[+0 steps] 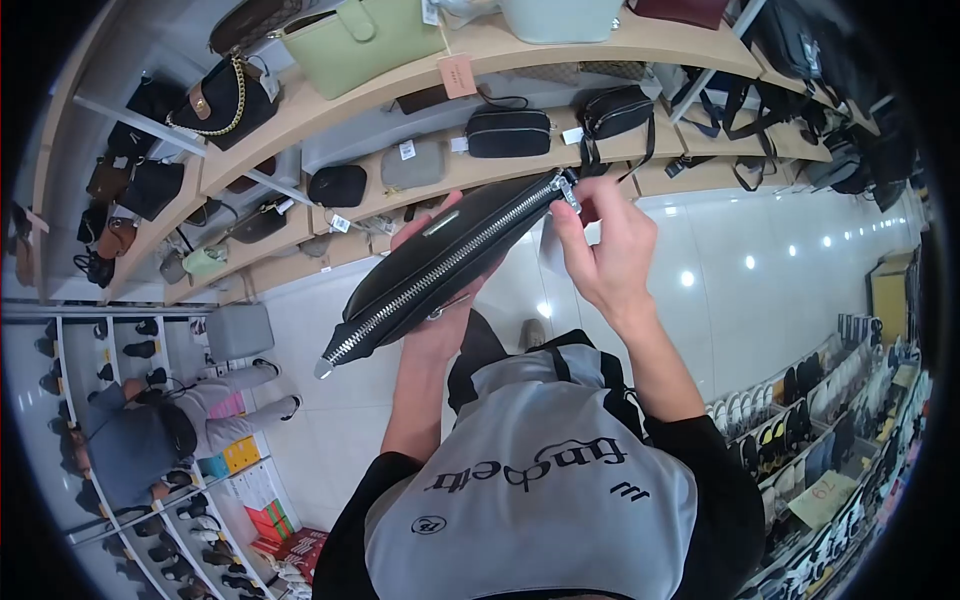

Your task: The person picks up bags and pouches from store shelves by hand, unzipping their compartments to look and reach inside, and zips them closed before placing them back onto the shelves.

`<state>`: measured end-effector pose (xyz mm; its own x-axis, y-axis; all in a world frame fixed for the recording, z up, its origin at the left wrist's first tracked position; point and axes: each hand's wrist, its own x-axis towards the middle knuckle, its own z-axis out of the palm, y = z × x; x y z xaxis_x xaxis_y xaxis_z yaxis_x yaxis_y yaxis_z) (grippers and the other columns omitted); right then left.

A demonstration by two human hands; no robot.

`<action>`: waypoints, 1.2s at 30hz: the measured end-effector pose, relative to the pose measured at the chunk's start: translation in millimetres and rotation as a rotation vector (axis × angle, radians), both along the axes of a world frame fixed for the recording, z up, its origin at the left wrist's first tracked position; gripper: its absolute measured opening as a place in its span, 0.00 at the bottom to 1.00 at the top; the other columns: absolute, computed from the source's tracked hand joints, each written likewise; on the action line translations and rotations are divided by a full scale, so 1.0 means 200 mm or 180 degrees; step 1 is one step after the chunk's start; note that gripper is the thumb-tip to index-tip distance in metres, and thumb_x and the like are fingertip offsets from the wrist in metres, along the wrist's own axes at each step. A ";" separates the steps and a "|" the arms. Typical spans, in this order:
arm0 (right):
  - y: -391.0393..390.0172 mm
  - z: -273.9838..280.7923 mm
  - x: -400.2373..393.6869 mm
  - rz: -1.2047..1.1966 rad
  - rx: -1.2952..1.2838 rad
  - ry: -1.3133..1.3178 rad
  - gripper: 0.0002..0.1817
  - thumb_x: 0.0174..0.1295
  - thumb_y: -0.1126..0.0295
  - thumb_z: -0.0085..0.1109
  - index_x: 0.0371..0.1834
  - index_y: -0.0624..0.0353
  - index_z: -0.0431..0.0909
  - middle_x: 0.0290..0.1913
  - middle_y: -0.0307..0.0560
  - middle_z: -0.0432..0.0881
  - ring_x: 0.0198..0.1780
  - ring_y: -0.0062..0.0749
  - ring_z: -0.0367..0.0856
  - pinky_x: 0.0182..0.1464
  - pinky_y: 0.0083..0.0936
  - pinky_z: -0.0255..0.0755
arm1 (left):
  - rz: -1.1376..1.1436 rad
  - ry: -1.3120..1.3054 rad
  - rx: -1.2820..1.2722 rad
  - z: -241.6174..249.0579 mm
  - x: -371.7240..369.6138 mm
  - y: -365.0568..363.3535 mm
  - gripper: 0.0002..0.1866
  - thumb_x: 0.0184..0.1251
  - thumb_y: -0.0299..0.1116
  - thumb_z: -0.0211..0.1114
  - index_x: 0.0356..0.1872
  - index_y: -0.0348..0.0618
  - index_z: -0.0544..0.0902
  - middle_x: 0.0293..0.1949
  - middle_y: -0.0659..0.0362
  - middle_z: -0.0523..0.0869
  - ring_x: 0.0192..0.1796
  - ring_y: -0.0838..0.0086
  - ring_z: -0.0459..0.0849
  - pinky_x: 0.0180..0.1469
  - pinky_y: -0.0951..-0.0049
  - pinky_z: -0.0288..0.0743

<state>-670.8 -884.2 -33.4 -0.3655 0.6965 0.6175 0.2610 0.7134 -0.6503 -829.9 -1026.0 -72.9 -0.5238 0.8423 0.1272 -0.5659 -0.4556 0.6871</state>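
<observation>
A black bag [430, 262] with a long silver zipper is held up in front of my chest, tilted from lower left to upper right. The zipper looks closed along its length. My left hand [445, 310] supports the bag from beneath and behind, its fingers partly hidden by it. At the bag's upper right end, my right hand [610, 240] pinches the silver zipper pull [568, 192] between thumb and fingers. A small metal plate [442, 222] shows on the bag's side.
Curved wooden shelves [350, 100] ahead hold handbags, including a green bag [360, 45] and small black pouches [508, 132]. Another person [140, 440] is at the shoe shelves on the left. Shoe racks [800, 430] stand at the right, beside the tiled floor.
</observation>
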 end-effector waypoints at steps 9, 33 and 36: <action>-0.06 0.04 0.09 -0.0054 0.0074 -0.0427 0.16 0.70 0.69 0.68 0.24 0.60 0.78 0.21 0.48 0.76 0.20 0.46 0.77 0.25 0.39 0.66 | 0.0441 0.1701 -0.0036 -0.13 -0.03 0.00 0.33 0.78 0.55 0.71 0.73 0.51 0.72 0.84 0.36 0.67 0.83 0.50 0.72 0.82 0.48 0.70; 0.08 -0.05 -0.04 0.2395 -0.1357 -0.0428 0.32 0.72 0.60 0.71 0.75 0.62 0.77 0.69 0.56 0.81 0.68 0.50 0.82 0.71 0.41 0.74 | -0.1275 -0.0929 -0.0029 -0.22 -0.15 0.04 0.41 0.63 0.26 0.75 0.78 0.43 0.69 0.69 0.49 0.84 0.68 0.56 0.87 0.68 0.58 0.85; 0.02 -0.13 -0.05 0.2381 -0.2150 -0.0317 0.44 0.71 0.59 0.74 0.86 0.63 0.66 0.76 0.57 0.76 0.72 0.44 0.79 0.73 0.40 0.74 | -0.1070 -0.0896 -0.0703 -0.20 -0.13 0.05 0.42 0.66 0.30 0.64 0.83 0.44 0.63 0.71 0.48 0.81 0.70 0.53 0.84 0.72 0.51 0.81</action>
